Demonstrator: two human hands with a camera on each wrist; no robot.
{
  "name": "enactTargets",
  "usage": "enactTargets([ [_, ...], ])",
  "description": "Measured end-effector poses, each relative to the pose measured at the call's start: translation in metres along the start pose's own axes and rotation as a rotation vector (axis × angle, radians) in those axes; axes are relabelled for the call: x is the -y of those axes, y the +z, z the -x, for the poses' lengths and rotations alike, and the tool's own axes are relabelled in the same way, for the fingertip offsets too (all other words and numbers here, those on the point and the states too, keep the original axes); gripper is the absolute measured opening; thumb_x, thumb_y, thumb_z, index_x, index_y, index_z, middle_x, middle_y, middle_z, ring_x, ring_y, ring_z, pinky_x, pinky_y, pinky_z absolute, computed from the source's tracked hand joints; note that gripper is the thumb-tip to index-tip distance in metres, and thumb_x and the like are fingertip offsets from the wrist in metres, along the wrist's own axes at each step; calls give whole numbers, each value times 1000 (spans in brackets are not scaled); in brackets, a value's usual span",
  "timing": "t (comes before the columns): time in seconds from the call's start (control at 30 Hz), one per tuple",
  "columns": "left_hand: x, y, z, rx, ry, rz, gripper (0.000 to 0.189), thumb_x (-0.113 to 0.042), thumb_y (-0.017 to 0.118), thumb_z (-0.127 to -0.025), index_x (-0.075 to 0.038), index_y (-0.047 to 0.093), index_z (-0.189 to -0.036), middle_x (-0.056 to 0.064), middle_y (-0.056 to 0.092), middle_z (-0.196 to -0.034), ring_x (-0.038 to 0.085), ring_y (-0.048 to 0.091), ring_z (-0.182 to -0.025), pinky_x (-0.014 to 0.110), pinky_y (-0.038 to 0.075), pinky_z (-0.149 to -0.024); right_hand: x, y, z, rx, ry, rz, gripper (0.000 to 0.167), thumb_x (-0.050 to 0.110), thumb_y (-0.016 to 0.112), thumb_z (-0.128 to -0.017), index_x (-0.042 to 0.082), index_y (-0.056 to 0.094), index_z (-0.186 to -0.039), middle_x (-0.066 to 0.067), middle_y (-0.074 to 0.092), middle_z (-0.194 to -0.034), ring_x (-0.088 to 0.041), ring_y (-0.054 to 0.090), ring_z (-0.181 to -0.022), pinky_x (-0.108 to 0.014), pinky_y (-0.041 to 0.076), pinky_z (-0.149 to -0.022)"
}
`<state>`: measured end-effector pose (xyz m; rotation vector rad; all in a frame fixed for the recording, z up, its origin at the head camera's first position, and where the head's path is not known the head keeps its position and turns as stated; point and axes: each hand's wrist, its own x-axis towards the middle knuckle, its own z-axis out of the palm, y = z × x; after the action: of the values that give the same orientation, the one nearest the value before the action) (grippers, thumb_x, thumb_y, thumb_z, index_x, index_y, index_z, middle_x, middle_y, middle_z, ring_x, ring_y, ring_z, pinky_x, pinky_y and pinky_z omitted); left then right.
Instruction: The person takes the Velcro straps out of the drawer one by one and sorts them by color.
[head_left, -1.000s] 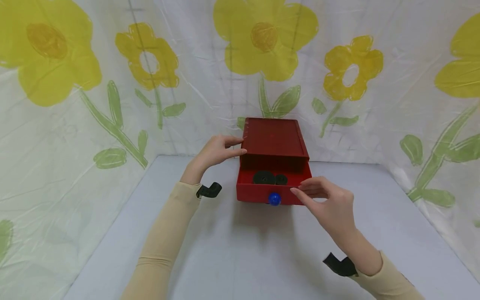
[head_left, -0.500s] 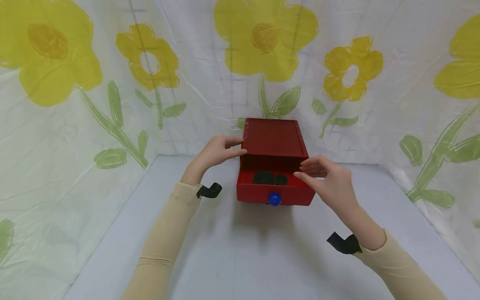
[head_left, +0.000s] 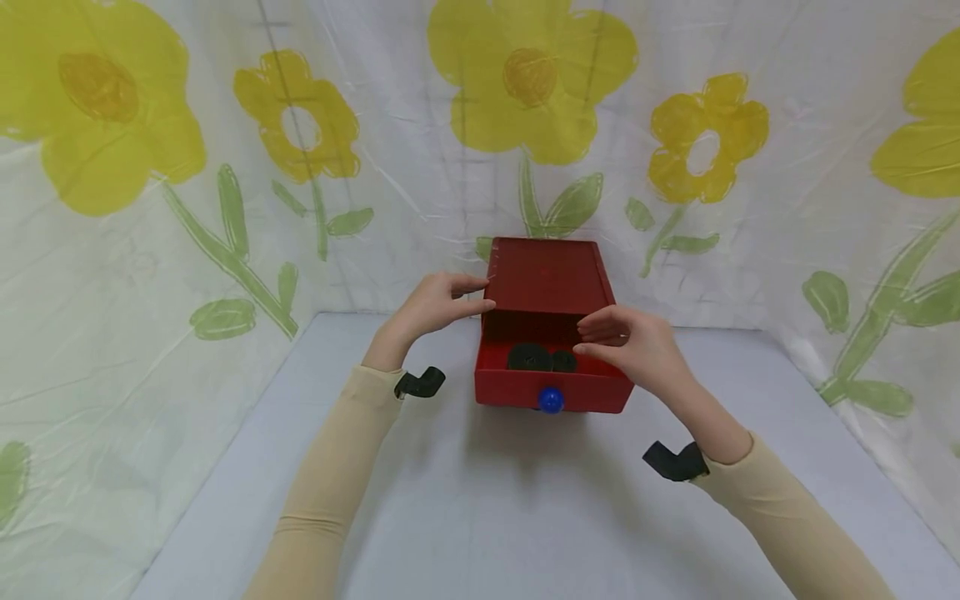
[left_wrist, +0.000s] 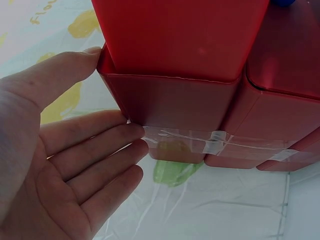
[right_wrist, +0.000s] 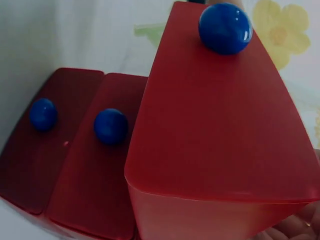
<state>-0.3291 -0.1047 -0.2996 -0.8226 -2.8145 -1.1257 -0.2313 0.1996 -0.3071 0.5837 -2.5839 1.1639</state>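
The top drawer (head_left: 525, 390) of a red drawer cabinet (head_left: 551, 275) is pulled out, with a blue knob (head_left: 551, 400) on its front. Inside lie a larger black disc (head_left: 529, 357) and a smaller black disc (head_left: 564, 362), each with a dark centre. My left hand (head_left: 435, 302) touches the cabinet's left side with thumb and fingertips; in the left wrist view its fingers are nearly straight. Over the drawer's right part, my right hand (head_left: 633, 346) has loosely bent fingers close to the smaller disc and grips nothing. Only a bit of it shows in the right wrist view.
Two closed drawers with a blue knob (right_wrist: 111, 126) each sit below the pulled-out one. Clear tape (left_wrist: 217, 142) runs across the stacked units. The cabinet stands on a white table (head_left: 480, 517), before a white curtain (head_left: 405, 100) with yellow flowers.
My right hand has left the drawer's front right edge and moved up and inward, over the inside of the drawer. My left hand, the drawer and both discs look the same.
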Motion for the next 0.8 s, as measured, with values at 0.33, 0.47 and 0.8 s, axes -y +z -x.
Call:
enactTargets([
  [0.33, 1, 0, 0, -3, 4, 4, 59, -49, 64, -86, -16, 57, -134, 5, 57, -135, 23, 53, -124, 40, 45, -102, 0, 4, -9, 108, 3, -4, 35, 24, 79, -78, 8, 69, -107, -8, 72, -102, -17, 70, -88, -21, 56, -75],
  [0.47, 2, 1, -1, -8, -2, 9, 59, -49, 64, -85, -16, 57, -133, 5, 57, -134, 25, 53, -124, 41, 46, -101, 1, 4, -12, 164, 19, 24, 34, 26, 79, -77, 11, 70, -106, -4, 72, -101, -14, 70, -88, -26, 57, -77],
  [0.8, 1, 1, -1, -13, -2, 4, 58, -49, 64, -85, -16, 57, -133, 4, 58, -133, 24, 53, -124, 40, 46, -101, -2, 6, -18, 241, 9, 119, 36, 31, 78, -78, 14, 71, -108, 0, 73, -102, -13, 70, -88, -35, 57, -82],
])
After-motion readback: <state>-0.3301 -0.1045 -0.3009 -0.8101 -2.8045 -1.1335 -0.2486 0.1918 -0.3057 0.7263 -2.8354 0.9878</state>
